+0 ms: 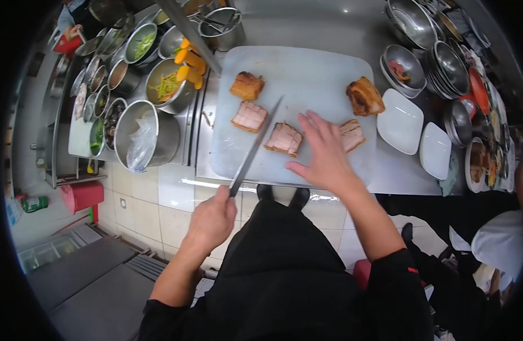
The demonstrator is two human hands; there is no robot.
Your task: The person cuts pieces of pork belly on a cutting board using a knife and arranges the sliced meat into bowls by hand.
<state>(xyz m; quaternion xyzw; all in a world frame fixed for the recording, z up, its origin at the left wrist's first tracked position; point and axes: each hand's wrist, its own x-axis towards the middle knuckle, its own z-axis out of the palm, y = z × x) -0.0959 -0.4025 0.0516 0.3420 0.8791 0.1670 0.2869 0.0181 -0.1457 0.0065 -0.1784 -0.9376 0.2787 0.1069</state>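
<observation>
A long knife with a narrow steel blade (258, 140) is held by its handle in the closed left grip (214, 220), the blade slanted over a white rectangular cutting board (307, 62) on a stainless-steel bench (389, 179). The right grip (324, 153) is spread, thumb apart from the fingers, between a pale-faced middle meat block (284, 139) and a partly covered meat block (352, 135); whether either is touched cannot quite be told. Left of the blade, a pale, scored meat block (249, 116) is seen below a golden-brown meat chunk (246, 86). A darker browned meat chunk (365, 96) is placed near the board's right edge, beside a white rounded-square dish (400, 121).
</observation>
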